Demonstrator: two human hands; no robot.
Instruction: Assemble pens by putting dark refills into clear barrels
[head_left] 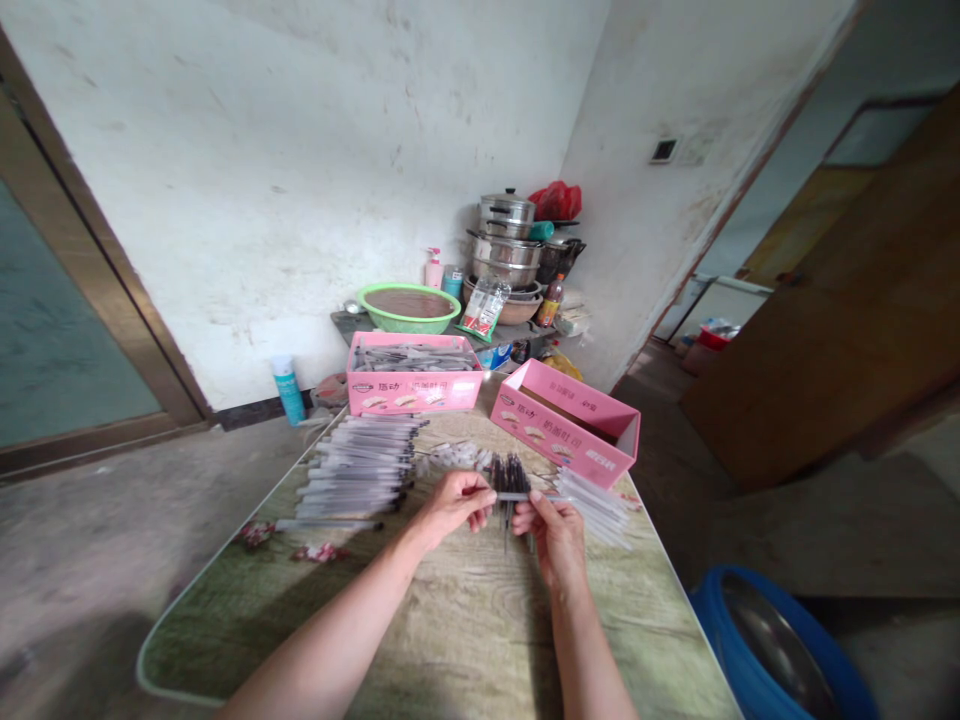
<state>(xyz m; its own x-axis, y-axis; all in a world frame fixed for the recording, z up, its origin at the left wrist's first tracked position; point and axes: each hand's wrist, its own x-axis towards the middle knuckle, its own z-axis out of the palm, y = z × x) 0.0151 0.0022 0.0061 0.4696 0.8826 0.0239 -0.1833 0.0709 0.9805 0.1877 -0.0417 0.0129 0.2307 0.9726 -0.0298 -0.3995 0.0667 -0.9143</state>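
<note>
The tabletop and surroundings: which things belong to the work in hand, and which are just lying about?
Seemingly in use: slim tube, held by left hand and right hand; dark thin rods; pale tubes; row of pen-like sticks; small white pieces; left pink box; right pink box.

Probably lying about: green basin; stacked pots; pink pump bottle; blue tub.

Both forearms bare, raised above table (465,640), reaching in from its near side. Left forearm (352,625) slants over table's near left part toward its middle; left wrist nearly straight. Left hand (459,500) over table's middle, thumb and forefinger pinched, remaining fingers curled. Right forearm (589,650) steeper, right of table's middle. Right hand (559,530) level with left above table, thumb extended, pressed toward bent fingers. Hands near each other, apart.
</note>
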